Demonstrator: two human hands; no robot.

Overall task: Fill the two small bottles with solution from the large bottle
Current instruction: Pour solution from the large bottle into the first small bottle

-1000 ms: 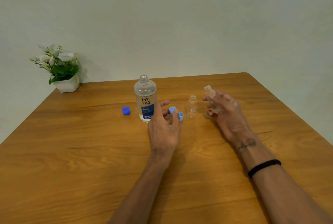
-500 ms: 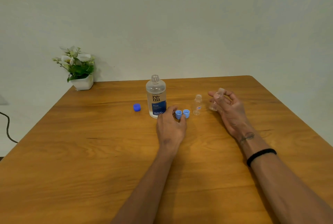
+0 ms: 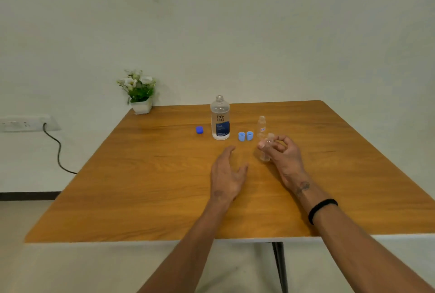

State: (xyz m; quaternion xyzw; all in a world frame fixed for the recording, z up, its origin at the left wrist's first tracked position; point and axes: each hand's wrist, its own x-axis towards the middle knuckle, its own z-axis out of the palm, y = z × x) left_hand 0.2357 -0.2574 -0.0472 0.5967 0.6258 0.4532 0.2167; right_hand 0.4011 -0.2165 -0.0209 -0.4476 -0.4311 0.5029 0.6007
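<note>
The large clear bottle (image 3: 220,118) with a dark blue label stands uncapped at the middle of the wooden table (image 3: 141,186). Its dark blue cap (image 3: 199,130) lies to its left. Two light blue caps (image 3: 245,136) sit side by side to its right. One small clear bottle (image 3: 261,126) stands upright just beyond them. My right hand (image 3: 282,153) holds the other small clear bottle (image 3: 265,151) upright, close to the table. My left hand (image 3: 227,175) hovers open and empty, nearer me than the caps.
A small white pot of white flowers (image 3: 140,91) stands at the table's far left corner. A wall socket (image 3: 26,123) with a black cable (image 3: 57,149) is left of the table. The table's near edge and a dark leg (image 3: 279,266) show below my arms.
My left hand set a light blue cap beside the other and drew back toward me, open. My right hand lowered its small bottle toward the table. The view pulled back.
</note>
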